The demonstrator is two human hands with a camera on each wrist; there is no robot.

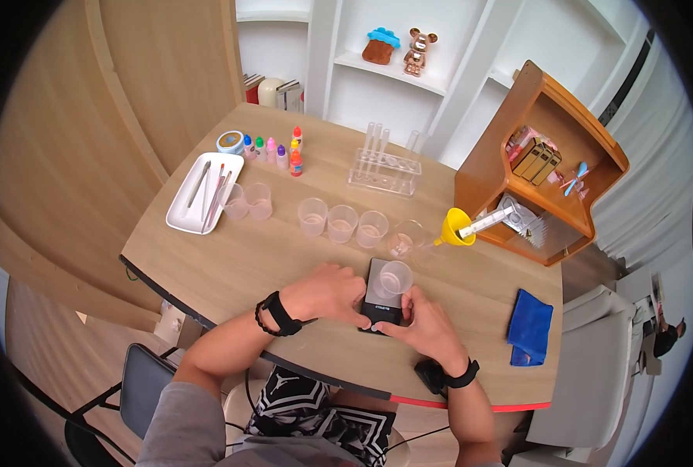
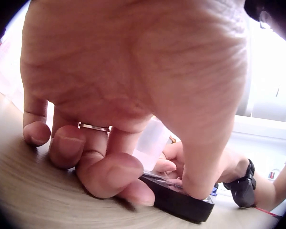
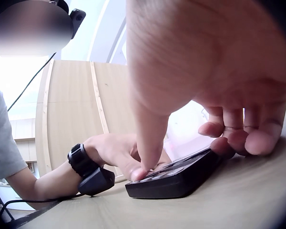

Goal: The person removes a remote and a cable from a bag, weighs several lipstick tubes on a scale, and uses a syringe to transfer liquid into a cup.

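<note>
A small black digital scale [image 1: 381, 314] with a grey weighing plate lies in front of the person, and a clear plastic cup [image 1: 395, 278] stands on that plate. From the left side, the left hand [image 1: 327, 293] grips the scale, its thumb on the near end and its curled fingers beside the long edge. Opposite it, the right hand [image 1: 429, 323] holds the scale's right side, thumb pressing the near end by the buttons. In the right wrist view, the right fingertips [image 3: 257, 143] rest along the side of the scale [image 3: 167, 185]. Neither palm touches the cup.
Behind the scale stand several clear cups [image 1: 343, 224] and a yellow funnel [image 1: 455, 228] with a syringe [image 1: 488, 221]. Farther back are a test tube rack [image 1: 385, 177] and dropper bottles [image 1: 282, 158]. A white tray [image 1: 177, 212] lies left, a blue cloth [image 1: 530, 327] right.
</note>
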